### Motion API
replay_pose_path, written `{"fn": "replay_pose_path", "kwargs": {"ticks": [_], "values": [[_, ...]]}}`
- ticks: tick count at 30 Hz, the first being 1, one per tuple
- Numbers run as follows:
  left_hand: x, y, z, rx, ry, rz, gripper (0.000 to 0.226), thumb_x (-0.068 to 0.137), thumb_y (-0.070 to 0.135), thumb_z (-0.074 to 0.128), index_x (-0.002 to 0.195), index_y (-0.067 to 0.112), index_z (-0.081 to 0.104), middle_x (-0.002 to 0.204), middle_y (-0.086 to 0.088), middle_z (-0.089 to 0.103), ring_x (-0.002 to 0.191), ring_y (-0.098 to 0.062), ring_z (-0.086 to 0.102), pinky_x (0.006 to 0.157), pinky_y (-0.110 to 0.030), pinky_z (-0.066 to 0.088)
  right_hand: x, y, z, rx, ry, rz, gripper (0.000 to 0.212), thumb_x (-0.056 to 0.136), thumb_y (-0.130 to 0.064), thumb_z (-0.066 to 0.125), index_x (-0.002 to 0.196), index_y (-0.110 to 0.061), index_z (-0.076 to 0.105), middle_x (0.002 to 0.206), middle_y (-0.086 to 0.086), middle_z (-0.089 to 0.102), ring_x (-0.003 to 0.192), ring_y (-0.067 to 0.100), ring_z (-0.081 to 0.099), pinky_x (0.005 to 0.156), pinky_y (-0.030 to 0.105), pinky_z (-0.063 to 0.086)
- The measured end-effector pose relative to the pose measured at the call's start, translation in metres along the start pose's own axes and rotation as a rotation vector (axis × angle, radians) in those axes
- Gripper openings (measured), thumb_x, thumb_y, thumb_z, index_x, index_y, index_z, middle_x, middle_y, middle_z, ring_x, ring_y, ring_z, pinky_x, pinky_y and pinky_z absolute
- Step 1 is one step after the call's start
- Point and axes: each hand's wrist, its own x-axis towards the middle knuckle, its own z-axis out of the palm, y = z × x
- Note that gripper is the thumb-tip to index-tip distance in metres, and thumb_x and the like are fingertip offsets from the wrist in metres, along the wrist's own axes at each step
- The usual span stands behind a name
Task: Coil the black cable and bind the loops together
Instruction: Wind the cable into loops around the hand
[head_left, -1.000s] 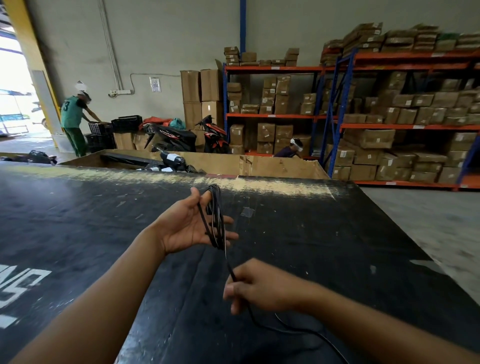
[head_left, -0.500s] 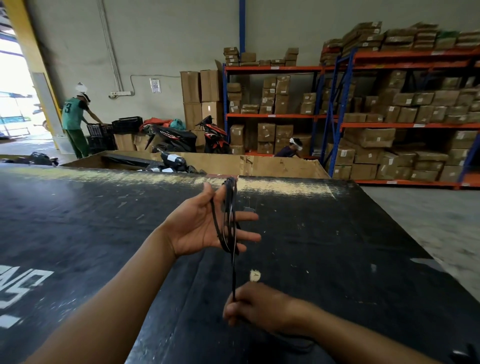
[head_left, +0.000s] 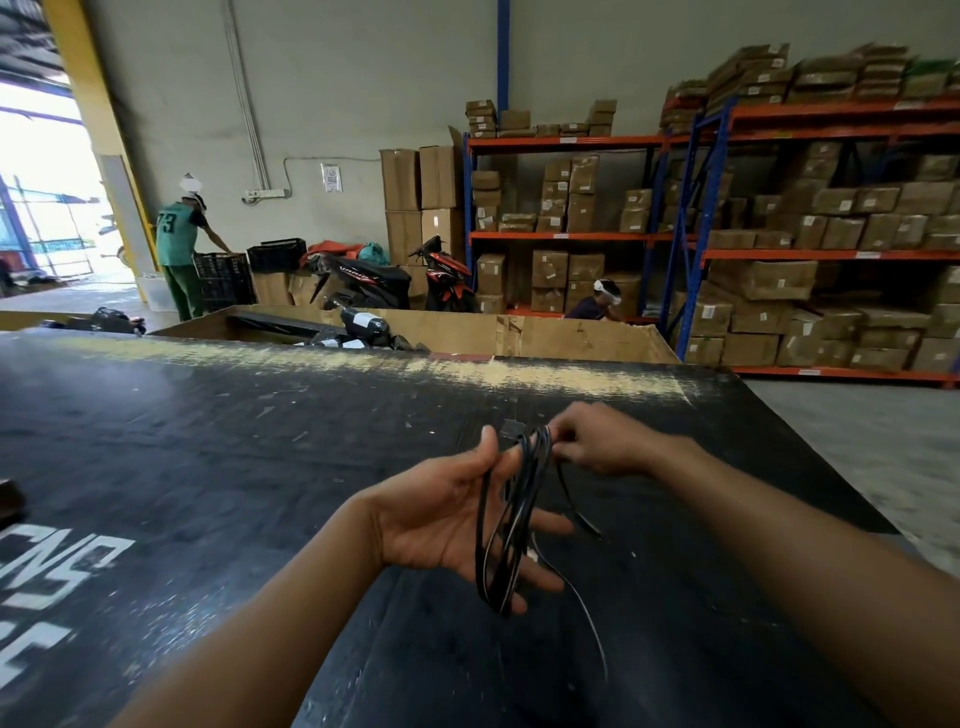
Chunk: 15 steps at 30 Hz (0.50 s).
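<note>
Coiling looks approx. halfway, poss. more. Several loops of the black cable (head_left: 511, 525) hang over the left hand (head_left: 447, 519), held above the black counter (head_left: 208, 467). Left grip is wide open, palm up, fingers spread; loops rest across them, no squeeze. Right hand (head_left: 597, 441) is pinched shut on the cable at the top of the loops, prob. laying on another turn. Left to do: a loose tail (head_left: 587, 613) trails down towards the near edge, its end out of view, so more turns to go; no binding on the loops yet. Containers: big cardboard bin (head_left: 571, 338) behind the counter holds dark bagged items w/ white labels; can't tell what exactly.
</note>
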Motion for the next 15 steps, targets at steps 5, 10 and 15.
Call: {"fn": "replay_pose_path", "kwargs": {"ticks": [5,10,15], "values": [[0.004,-0.007,-0.004,-0.009,0.097,-0.070,0.057,0.087,0.066,0.039,0.139,0.042,0.047,0.153,-0.026,0.034,0.133,-0.062,0.028,0.104,-0.074,0.021,0.013,-0.013,-0.036,-0.119,0.032,-0.034,0.009,0.090,-0.018,0.062,0.084,-0.024,0.063,0.087,-0.008,0.064,0.085,0.011,0.060,0.072,0.030,0.047],[0.003,-0.007,-0.017,0.013,0.212,-0.100,0.059,0.085,0.067,0.041,0.138,0.040,0.047,0.152,-0.024,0.036,0.130,-0.060,0.037,0.100,-0.073,0.033,0.017,-0.030,-0.052,-0.189,0.074,-0.046,0.014,0.092,-0.017,0.060,0.082,-0.026,0.057,0.083,-0.007,0.060,0.081,0.011,0.058,0.066,0.025,0.043],[-0.001,-0.006,-0.035,-0.057,0.333,-0.063,0.065,0.085,0.065,0.043,0.135,0.026,0.054,0.152,-0.028,0.034,0.125,-0.060,0.042,0.093,-0.071,0.040,0.005,-0.048,-0.061,-0.183,0.116,-0.071,0.011,0.091,-0.022,0.064,0.081,-0.025,0.062,0.073,-0.009,0.060,0.072,0.007,0.057,0.058,0.024,0.037]]}}
